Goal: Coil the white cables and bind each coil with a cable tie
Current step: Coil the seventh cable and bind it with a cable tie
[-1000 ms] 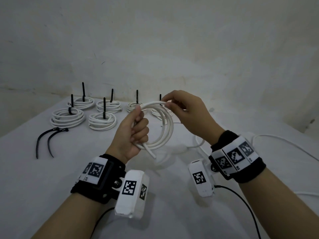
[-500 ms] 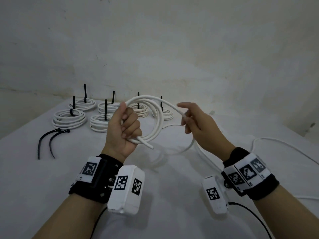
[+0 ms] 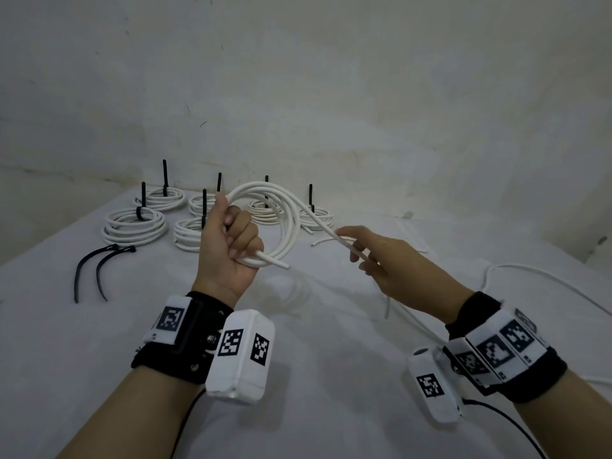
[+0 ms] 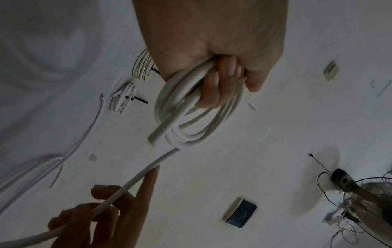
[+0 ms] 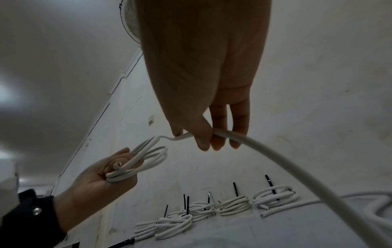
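Above the bench, the left hand [image 3: 228, 250] is fisted round a half-made coil [image 3: 281, 226] of white cable, fingers curled tight over the gathered turns at one side, with the cut end [image 3: 280, 264] poking out below the fist. To its right the right hand [image 3: 381, 260] is only lightly closed: thumb and fingers loosely cradle the free run of cable [image 3: 318, 223], which leaves the top of the coil, slides through the fingers and trails off to the right across the white bench [image 3: 314, 409].

The cable looks light but springy; its turns fan apart away from the fist, so I judge they would spring open if the grip eased. The smooth jacket probably slips easily through a loose hand, which suits feeding the next loop. The best hold seems to be where all turns cross in the left palm, and the tie should go close beside that point.

Farther back, six finished coils [image 3: 134, 225] sit in a cluster, each cinched with a black tie whose tail stands up. Left of them two loose black cable ties [image 3: 96, 270] lie on the cloth. A short offcut [image 3: 323, 241] lies just behind the right hand, and more loose cable [image 3: 546, 276] curves along the right edge.
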{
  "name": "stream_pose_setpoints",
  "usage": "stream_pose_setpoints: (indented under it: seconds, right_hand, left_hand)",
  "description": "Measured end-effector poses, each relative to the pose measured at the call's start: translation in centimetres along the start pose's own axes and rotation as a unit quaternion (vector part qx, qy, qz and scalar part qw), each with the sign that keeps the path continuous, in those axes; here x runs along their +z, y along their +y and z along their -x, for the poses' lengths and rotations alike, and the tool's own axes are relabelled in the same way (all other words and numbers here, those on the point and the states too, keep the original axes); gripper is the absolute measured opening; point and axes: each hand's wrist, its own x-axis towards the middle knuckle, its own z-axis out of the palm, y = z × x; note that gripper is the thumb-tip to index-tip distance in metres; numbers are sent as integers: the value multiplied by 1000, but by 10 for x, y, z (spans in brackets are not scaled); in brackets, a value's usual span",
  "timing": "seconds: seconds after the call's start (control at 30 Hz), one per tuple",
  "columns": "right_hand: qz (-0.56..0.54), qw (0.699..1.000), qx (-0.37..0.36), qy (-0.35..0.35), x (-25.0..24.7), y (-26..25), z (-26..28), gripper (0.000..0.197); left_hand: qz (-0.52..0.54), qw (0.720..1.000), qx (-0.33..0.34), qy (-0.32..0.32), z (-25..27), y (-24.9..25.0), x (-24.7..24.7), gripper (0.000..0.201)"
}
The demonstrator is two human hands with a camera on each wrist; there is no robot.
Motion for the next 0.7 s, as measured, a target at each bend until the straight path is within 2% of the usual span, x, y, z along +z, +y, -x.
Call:
stream_pose_setpoints:
  seconds: [0.07,0.13,0.2,0.27,0.33,0.37,0.43,0.5,0.6,0.7]
  right_hand:
    - [-20,999,18,29,1,4,2,39]
    - [-22,999,24,17,0,5,3,39]
    - [17,998,16,-50,-1,5,5,61]
    - [114,987,-5,-112,-3,2,8,85]
    - [197,975,-45,-97,-4,-2,10,92]
    - [224,968,-88,-69,-4,-5,10,88]
    - [243,954,-170,-31,-4,-15,11,64]
    - [243,943,-224,-30,0,-28,13,45]
    - [224,939,-256,-55,3,-48,12,35]
    - [149,950,-265,-65,3,-62,4,26]
  left_hand:
    - [9,1000,2,0,0,0,0,50]
    - [14,1000,3,5,0,1,0,54]
    - [13,1000,8,18,-1,3,0,54]
    - [1,999,12,35,-1,3,1,53]
    - [-26,998,10,57,-1,1,2,48]
    - [-48,996,8,68,-1,0,2,45]
    - [-102,992,4,81,-1,-4,4,42]
    - [-149,985,-4,83,-1,-7,6,42]
    - [-220,972,-24,76,4,-15,14,42]
    - [-279,958,-42,55,12,-30,21,42]
